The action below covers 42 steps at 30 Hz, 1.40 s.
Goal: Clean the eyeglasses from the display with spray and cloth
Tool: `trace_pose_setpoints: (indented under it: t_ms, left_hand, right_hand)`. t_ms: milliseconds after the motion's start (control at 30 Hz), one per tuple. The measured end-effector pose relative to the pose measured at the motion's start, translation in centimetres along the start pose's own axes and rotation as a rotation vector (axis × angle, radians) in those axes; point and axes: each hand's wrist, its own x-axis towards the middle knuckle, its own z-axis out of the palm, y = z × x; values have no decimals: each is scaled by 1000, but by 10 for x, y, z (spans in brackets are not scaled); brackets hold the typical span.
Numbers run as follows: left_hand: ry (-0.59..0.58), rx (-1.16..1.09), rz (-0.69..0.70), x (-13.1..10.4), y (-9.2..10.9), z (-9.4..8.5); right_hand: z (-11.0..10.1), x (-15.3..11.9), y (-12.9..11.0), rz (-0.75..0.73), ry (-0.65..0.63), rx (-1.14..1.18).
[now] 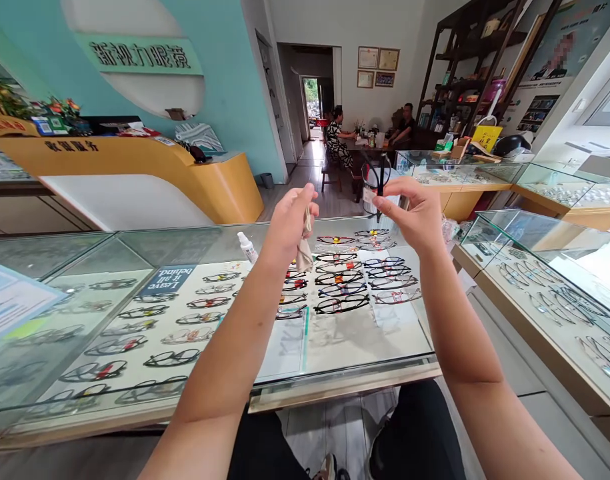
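Observation:
Raised over the glass display case, my left hand [293, 223] is closed on a beige cloth [305, 255], which hangs down below the fingers. To its right, my right hand [412, 212] pinches a pair of dark-framed glasses [376, 175] between thumb and fingers, held up with a small tag on it. The two hands are apart, and the cloth does not touch the glasses. Beneath them, rows of eyeglasses [341, 305] lie in the display case [335, 337]. A small white bottle [247, 247] stands on the glass left of my left hand.
A printed sheet [15, 300] lies at the far left of the case. More glass cases [549, 267] stand to the right. An orange and white counter [135, 173] is at the back left. Two people [339, 137] sit at a table in the background.

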Motion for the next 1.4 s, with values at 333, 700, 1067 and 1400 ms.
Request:
trace_pose_setpoints:
  t_ms: [333,700,1067,1400]
  left_hand:
    - [395,650,277,-10,-90,-45]
    - [423,878,285,-8,-107,-53]
    - [397,856,279,-8,-111,-54]
    - [392,873,259,-9,-112,-52]
  right_hand:
    - [-14,-59,106,472,-184,-116]
    - [-25,-78,140,594,-726,-529]
    - [-23,-80,142,554,-948,-659]
    - [-17,-80,139,544,-987,-751]
